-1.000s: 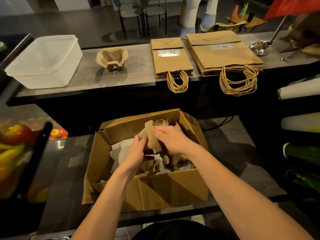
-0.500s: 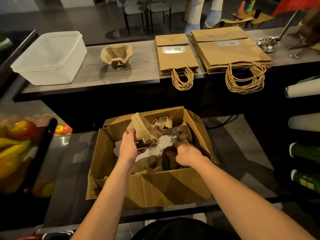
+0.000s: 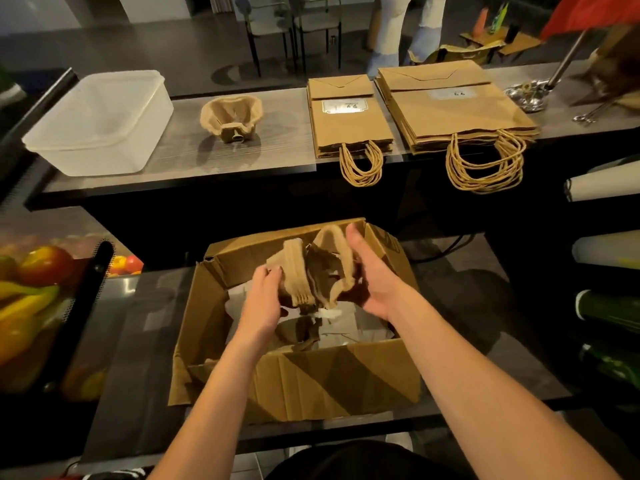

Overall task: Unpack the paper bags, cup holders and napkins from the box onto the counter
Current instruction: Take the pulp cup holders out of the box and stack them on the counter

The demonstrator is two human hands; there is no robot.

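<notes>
An open cardboard box (image 3: 332, 382) stands on the lower shelf in front of me. Above it I hold a stack of brown pulp cup holders (image 3: 311, 271) between both hands. My left hand (image 3: 265, 299) grips the stack's left side. My right hand (image 3: 370, 275) cups its right side with fingers curled round the edge. White napkins (image 3: 349, 323) and another brown cup holder piece (image 3: 301, 332) lie in the box bottom. On the counter (image 3: 277, 147) sit one stack of cup holders (image 3: 231, 117), small paper bags (image 3: 348, 119) and larger paper bags (image 3: 453, 105).
A translucent plastic tub (image 3: 98, 123) stands on the counter's left end. A metal stand (image 3: 531, 95) is at its right end. Fruit (image 3: 38, 289) fills a display at the left. Rolls and bottles (image 3: 609, 306) lie on shelves at the right. A person's legs (image 3: 408, 26) stand beyond the counter.
My right hand left the box bottom and joined the left on the cup holder stack. The stack now sits higher above the box, between both hands.
</notes>
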